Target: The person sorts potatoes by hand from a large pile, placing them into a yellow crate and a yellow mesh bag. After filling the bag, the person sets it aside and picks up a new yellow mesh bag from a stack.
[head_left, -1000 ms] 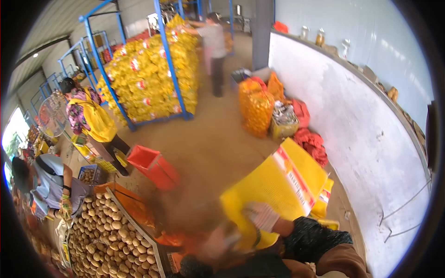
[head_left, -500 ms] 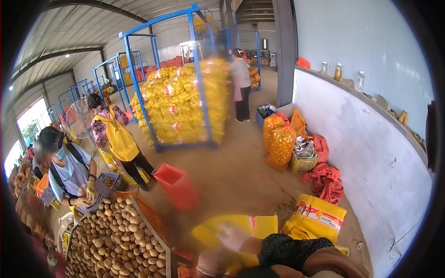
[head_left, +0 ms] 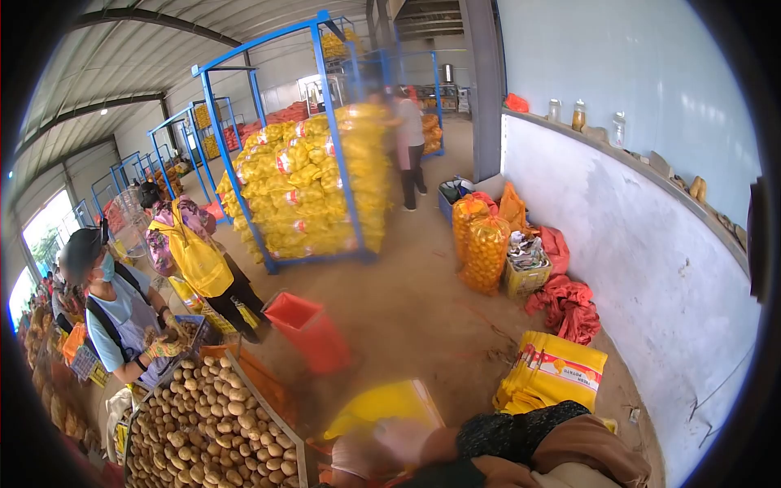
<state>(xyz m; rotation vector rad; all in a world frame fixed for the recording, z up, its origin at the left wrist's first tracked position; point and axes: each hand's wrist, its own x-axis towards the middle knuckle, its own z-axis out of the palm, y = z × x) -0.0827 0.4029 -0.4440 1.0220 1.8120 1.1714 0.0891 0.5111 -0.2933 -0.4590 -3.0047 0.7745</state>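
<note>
At the bottom centre, my right hand (head_left: pixel 403 439) in a pale glove is blurred against a yellow mesh bag (head_left: pixel 382 407); its fingers are too smeared to read. Close beside it on the left, my left hand (head_left: pixel 362 457) is also blurred at the lower edge of the bag, its fingers hidden. To the right lies a stack of folded yellow bags (head_left: pixel 557 370) with red and white labels. Left of my hands is a wooden-edged bin of potatoes (head_left: pixel 215 427).
A red bin (head_left: pixel 309 329) stands ahead. Filled orange bags (head_left: pixel 486 256), a yellow crate (head_left: pixel 527 275) and red bags (head_left: pixel 565 307) sit by the right wall. Beyond is a blue rack (head_left: pixel 335 138) of yellow sacks. Three people stand at the left and back.
The yellow bag has moved closer to me and tilted, with my right hand drawn back beside my left. The co-worker at the bin has straightened up. The view has shifted slightly.
</note>
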